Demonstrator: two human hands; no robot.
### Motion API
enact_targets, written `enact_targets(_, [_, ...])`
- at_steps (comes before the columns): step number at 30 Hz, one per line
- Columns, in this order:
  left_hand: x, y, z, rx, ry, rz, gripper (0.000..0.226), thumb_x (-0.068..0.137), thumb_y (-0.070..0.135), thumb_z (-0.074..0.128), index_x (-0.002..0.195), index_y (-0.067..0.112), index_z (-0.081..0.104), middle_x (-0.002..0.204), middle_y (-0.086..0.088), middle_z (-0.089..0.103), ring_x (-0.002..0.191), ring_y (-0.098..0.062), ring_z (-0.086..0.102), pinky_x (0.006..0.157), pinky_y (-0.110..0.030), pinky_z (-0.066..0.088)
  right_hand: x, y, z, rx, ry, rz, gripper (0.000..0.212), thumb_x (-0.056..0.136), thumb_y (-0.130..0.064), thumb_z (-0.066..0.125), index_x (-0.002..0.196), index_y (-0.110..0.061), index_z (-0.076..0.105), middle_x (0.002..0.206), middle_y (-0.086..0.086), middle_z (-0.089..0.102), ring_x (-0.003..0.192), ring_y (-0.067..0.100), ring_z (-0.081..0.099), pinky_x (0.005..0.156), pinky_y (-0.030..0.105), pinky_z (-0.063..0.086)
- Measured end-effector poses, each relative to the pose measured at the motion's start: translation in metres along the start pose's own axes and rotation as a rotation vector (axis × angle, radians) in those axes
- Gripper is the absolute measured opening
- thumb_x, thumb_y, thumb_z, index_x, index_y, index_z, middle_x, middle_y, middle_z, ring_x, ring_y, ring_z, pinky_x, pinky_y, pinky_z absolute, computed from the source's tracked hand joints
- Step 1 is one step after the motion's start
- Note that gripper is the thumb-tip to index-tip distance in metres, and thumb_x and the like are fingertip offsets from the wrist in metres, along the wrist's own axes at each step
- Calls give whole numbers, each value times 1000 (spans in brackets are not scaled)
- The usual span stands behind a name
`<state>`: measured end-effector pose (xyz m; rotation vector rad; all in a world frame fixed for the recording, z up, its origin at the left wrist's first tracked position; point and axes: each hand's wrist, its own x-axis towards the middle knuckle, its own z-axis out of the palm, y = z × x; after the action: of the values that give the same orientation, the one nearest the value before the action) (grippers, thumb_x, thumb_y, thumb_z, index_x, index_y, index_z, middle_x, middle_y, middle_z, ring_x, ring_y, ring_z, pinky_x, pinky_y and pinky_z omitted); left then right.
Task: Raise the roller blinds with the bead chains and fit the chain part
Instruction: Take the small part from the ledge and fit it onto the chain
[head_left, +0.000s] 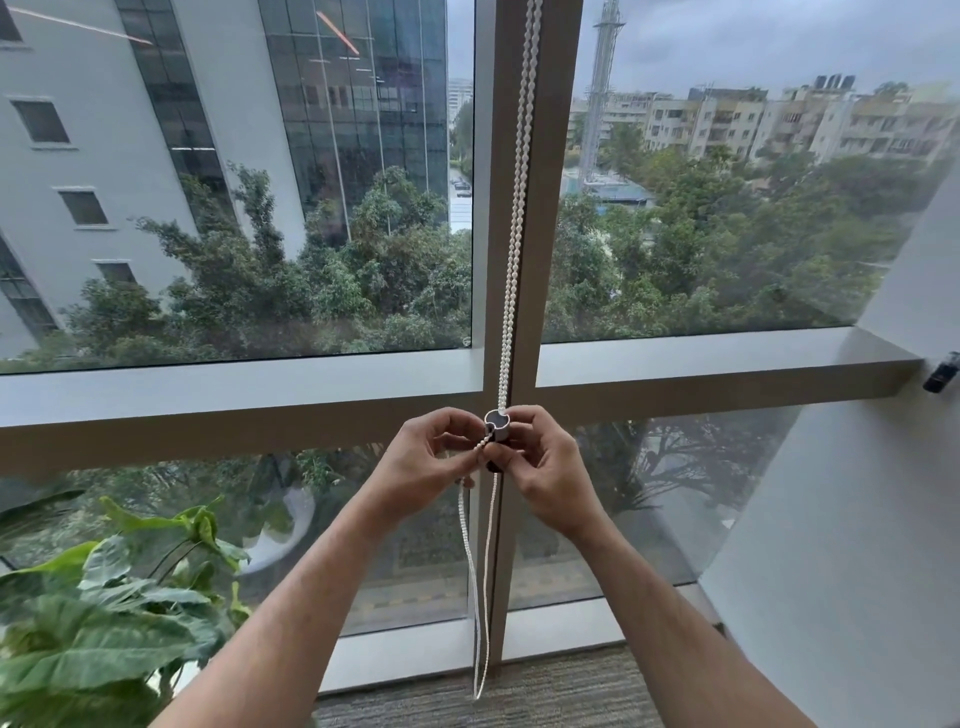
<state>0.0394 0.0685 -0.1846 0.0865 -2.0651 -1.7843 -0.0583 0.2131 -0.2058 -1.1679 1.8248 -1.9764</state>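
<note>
hands meet in front of the window frame (511, 312), at the height of the lower crossbar. left hand (415, 457) — grip closed, thumb and forefinger pinching a short run of the bead chain (514, 234) that leads sideways into the slot of the chain part (497, 425). right hand (540, 467) — grip closed around the chain part, fingers wrapped over its right side and thumb across the front, so only the top ring and the slotted face show. chain part: small, dark-bodied with a pale rim, held upright just before the vertical bar of the frame. bead chain: white, two strands hanging close together down the vertical bar from above, entering the top of the part; below the hands the strands drop as a long narrow loop, its bottom near the carpet (519, 691). leafy plant (104, 613) at lower left, well apart from the hands. small dark fitting (941, 371) on the wall at the right, beside the end of the sill. buildings and trees beyond the glass.
</note>
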Motion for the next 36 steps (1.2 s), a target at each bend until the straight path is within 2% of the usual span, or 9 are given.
enact_targets(4, [-3, -2, -9, 103, 43, -11, 17, 75, 12, 81, 85, 1, 73, 69, -10, 68, 54, -11, 55, 50, -21, 45, -2, -1, -8, -179, -8, -47, 29, 81, -24, 82, 106, -25, 70, 94, -1, 77, 87, 18, 74, 71, 39, 58])
enact_targets(7, [-4, -2, -13, 90, 27, -19, 22, 71, 19, 81, 83, 2, 74, 64, -7, 67, 53, -10, 51, 48, -19, 41, -4, -4, -10, -175, -48, -24, 24, 81, -25, 82, 103, -27, 73, 86, -7, 74, 73, 10, 67, 66, 35, 55])
enact_targets(11, [-6, -3, -15, 89, -39, -52, 22, 70, 20, 81, 83, 6, 71, 63, -1, 65, 54, -9, 53, 50, -20, 43, -8, 0, -9, -177, -69, -10, 21, 82, -27, 80, 101, -31, 73, 86, 0, 72, 77, 10, 64, 71, 36, 56])
enact_targets(16, [-13, -6, -21, -8, -155, -153, 35, 77, 19, 78, 106, 5, 65, 95, -15, 70, 79, -22, 69, 68, -34, 56, -18, 10, -7, -200, -96, 46, 21, 81, -27, 82, 101, -28, 74, 86, -3, 73, 76, 9, 65, 72, 35, 56])
enact_targets(18, [-15, -9, -18, 0, -162, -171, 32, 80, 23, 75, 107, 9, 66, 96, -13, 70, 83, -21, 69, 73, -38, 56, -24, 17, -6, -214, -110, 66, 24, 81, -27, 83, 103, -26, 74, 87, -3, 73, 79, 9, 66, 74, 33, 57])
enact_targets(22, [-19, -24, -10, 99, -63, -169, 6, 89, 19, 71, 94, 16, 72, 86, -9, 72, 81, -17, 69, 74, -45, 58, -37, 33, -1, -233, -123, 122, 25, 81, -24, 82, 104, -23, 73, 86, -7, 72, 77, 6, 65, 73, 26, 53])
enact_targets(24, [-22, -33, -7, 160, -58, -171, 5, 87, 19, 73, 92, 16, 73, 83, -8, 73, 78, -14, 68, 75, -42, 57, -46, 40, 1, -233, -122, 147, 25, 81, -20, 82, 104, -21, 74, 84, -9, 71, 76, 4, 64, 72, 20, 50])
enact_targets(30, [-33, -50, 5, 260, -36, -169, 8, 83, 14, 77, 90, 13, 73, 80, 0, 73, 73, -4, 68, 72, -18, 52, -69, 59, 5, -248, -112, 224, 25, 81, -15, 83, 104, -16, 74, 83, -9, 70, 73, -5, 62, 70, 11, 46])
enact_targets(36, [-41, -61, 16, 271, 74, -83, 4, 85, 10, 74, 86, 9, 71, 76, -1, 71, 69, -6, 64, 70, -22, 53, -92, 90, 7, -311, -114, 309, 25, 79, -17, 85, 100, -18, 73, 88, -9, 70, 78, -4, 64, 72, 10, 45])
